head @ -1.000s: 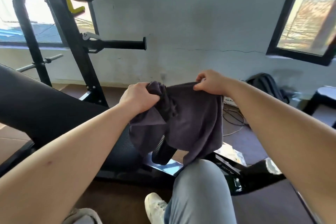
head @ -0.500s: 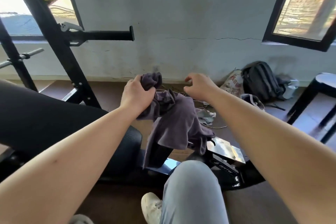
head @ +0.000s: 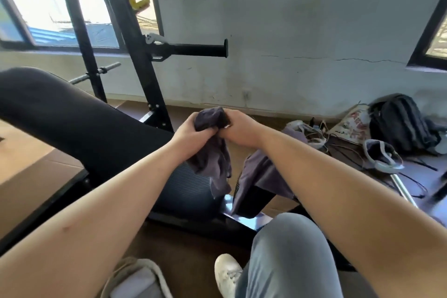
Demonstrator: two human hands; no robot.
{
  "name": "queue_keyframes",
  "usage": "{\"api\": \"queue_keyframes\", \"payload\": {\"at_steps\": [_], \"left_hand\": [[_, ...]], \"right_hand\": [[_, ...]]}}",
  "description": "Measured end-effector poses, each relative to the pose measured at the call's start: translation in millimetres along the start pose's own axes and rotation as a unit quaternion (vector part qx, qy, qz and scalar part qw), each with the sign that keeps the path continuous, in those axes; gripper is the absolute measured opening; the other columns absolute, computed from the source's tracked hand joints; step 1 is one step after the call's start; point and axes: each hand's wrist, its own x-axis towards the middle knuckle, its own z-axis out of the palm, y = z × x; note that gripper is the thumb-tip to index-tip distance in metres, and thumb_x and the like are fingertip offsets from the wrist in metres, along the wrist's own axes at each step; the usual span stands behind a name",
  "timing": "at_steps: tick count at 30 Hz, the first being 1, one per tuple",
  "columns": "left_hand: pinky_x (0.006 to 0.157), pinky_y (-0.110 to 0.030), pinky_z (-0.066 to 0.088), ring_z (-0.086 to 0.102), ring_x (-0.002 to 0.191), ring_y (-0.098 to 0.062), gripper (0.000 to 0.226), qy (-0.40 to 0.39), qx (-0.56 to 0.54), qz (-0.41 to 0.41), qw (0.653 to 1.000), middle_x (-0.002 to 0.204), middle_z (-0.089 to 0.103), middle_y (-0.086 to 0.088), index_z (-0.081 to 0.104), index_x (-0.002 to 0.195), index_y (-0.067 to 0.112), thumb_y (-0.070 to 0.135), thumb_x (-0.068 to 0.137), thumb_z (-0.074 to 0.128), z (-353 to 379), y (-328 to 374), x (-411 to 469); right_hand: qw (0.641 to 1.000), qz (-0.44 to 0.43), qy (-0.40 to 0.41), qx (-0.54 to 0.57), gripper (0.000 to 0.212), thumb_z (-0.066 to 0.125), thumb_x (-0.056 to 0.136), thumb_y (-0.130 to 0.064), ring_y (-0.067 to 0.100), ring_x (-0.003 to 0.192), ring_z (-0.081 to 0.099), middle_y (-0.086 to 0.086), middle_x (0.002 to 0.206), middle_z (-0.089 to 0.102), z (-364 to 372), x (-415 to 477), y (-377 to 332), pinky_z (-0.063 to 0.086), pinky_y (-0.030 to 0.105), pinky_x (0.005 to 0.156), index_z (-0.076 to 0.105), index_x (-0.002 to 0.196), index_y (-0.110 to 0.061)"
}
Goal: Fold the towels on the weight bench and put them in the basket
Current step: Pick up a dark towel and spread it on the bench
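A: So, hands?
B: Left hand (head: 191,132) and right hand (head: 242,130) together, both gripping the bunched top of the dark towel (head: 212,159).
A: Towel where?
B: Hanging just above the counter (head: 72,128) seat end.

Light: bright daylight from window (head: 48,14), upper left, blown out white.
Wall (head: 290,19): evenly lit, soft.
Bench (head: 72,123): dark, little detail.
Blur: upper left smeared.
Edges: wide-angle bending.

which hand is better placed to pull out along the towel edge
Right, probably. The left hand grips the bunched towel, whose bulk hangs below it, so it anchors. The right hand pinches the top edge beside it, with free room on its side.
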Motion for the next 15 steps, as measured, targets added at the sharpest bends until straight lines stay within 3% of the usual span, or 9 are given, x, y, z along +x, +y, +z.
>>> {"api": "queue_keyframes", "payload": {"at_steps": [4,6,10,13,15], "left_hand": [[0.095,-0.035,0.056,0.070,0.102,-0.012,0.036,0.014,-0.060,-0.037,0.997,0.108,0.074,0.007,0.064,0.121,0.033,0.026,0.087,0.074,-36.5,-11.2,-10.6],[0.094,-0.033,0.057,0.071,0.100,-0.010,0.037,0.026,-0.056,-0.043,0.997,0.108,0.075,0.008,0.066,0.122,0.034,0.030,0.086,0.074,-54.5,-20.5,-16.1],[0.097,-0.038,0.056,0.071,0.103,-0.016,0.032,0.055,-0.082,-0.066,0.993,0.110,0.074,0.002,0.064,0.121,0.031,0.038,0.090,0.070,-81.8,-38.1,-24.1],[0.105,-0.047,0.051,0.065,0.114,-0.022,0.063,0.045,-0.159,-0.124,0.978,0.125,0.064,-0.005,0.043,0.138,0.028,0.058,0.087,0.064,-95.8,-46.1,-24.7],[0.106,-0.046,0.050,0.063,0.117,-0.023,0.072,0.013,-0.172,-0.170,0.970,0.130,0.058,-0.006,0.029,0.144,0.030,0.067,0.090,0.058,-104.5,-46.3,-28.7]], "right_hand": [[0.995,0.037,0.034,0.091,0.020,0.060,0.093,-0.010,0.030,0.086,0.074,0.011,0.095,0.077,22.0,12.7,-20.0,0.060,0.051,0.085,0.069,0.111,-0.011],[0.984,0.064,0.032,0.165,0.012,0.056,0.100,-0.010,0.023,0.077,0.074,0.010,0.089,0.076,29.3,18.3,-32.0,0.064,0.047,0.077,0.067,0.106,-0.011],[0.973,0.057,-0.094,0.202,0.016,0.063,0.101,-0.025,0.011,0.093,0.074,0.001,0.099,0.075,51.5,26.8,-51.8,0.064,0.036,0.076,0.066,0.114,-0.016],[0.964,0.038,-0.152,0.215,0.021,0.068,0.097,-0.026,0.009,0.097,0.072,-0.002,0.104,0.074,76.9,31.9,-65.2,0.059,0.025,0.068,0.064,0.117,-0.023],[0.960,0.026,-0.126,0.247,0.013,0.066,0.098,-0.020,0.008,0.088,0.072,-0.003,0.097,0.074,91.1,37.6,-72.9,0.057,0.022,0.063,0.068,0.111,-0.021]]}}
